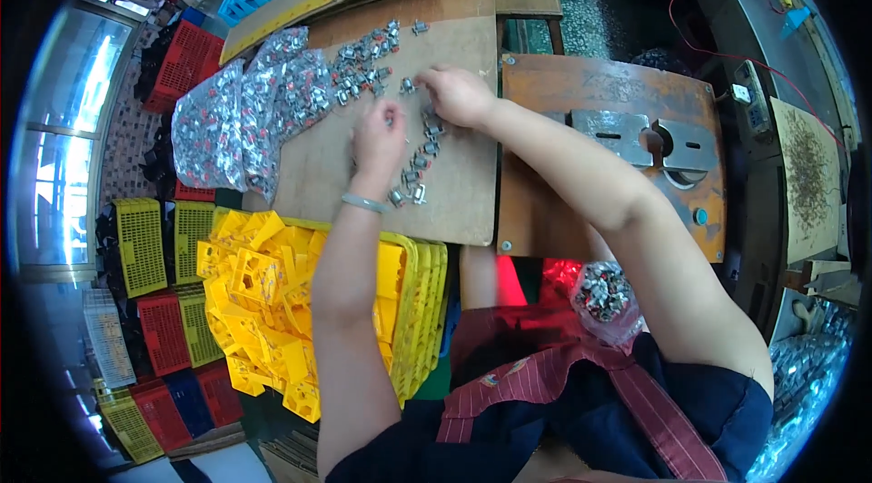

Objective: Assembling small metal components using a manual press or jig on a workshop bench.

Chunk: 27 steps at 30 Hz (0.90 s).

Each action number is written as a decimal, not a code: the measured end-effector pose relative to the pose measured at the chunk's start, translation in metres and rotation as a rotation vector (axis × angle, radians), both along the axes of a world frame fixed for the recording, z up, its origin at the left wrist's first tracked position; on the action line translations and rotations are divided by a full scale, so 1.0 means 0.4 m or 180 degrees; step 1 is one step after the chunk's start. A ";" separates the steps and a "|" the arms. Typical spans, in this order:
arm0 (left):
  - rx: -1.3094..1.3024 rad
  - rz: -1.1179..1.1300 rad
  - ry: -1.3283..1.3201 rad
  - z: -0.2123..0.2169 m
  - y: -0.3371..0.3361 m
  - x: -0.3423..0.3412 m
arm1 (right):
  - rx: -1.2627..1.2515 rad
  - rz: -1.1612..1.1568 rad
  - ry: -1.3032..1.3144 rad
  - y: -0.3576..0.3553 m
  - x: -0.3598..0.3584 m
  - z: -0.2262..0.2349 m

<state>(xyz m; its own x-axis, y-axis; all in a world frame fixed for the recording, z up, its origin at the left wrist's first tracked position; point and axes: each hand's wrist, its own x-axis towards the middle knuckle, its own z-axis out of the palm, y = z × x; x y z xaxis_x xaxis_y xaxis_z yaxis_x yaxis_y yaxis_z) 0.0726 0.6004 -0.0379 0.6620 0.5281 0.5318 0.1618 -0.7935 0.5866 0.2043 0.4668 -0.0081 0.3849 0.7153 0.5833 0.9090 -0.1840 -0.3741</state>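
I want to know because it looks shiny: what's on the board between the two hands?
In the head view, a few small metal parts lie on the wooden board between the left hand and right hand.

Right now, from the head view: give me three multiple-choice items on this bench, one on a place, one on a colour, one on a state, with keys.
1. Where do the small metal parts near the hands lie?
A. on the brown board
B. in the yellow crate
C. on the rusty metal plate

2. What colour are the plastic pieces heaped under the left forearm?
A. blue
B. yellow
C. green

3. What is the left hand doing?
A. resting palm up in the lap
B. gripping a hammer
C. fingers down on the metal parts

Key:
1 A: the parts run in a line across the brown board, between the left hand and the right hand.
2 B: the heap and the crate around it are yellow.
3 C: its fingers reach down among the parts, and no tool shows.
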 end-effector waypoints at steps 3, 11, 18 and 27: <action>-0.0125 -0.0109 0.0413 -0.053 -0.073 0.066 | -0.0119 0.0475 -0.1384 0.080 0.066 -0.026; 0.0013 -0.0206 0.1055 0.030 -0.062 0.075 | -0.1517 0.0144 -0.0615 0.029 0.111 0.063; 0.0994 0.0389 0.1421 0.041 -0.063 0.098 | -0.1104 0.0424 -0.0322 -0.022 0.107 0.019; -0.0813 -0.0881 -0.0297 0.064 -0.066 0.126 | -0.1165 -0.0795 0.0108 -0.091 0.077 0.054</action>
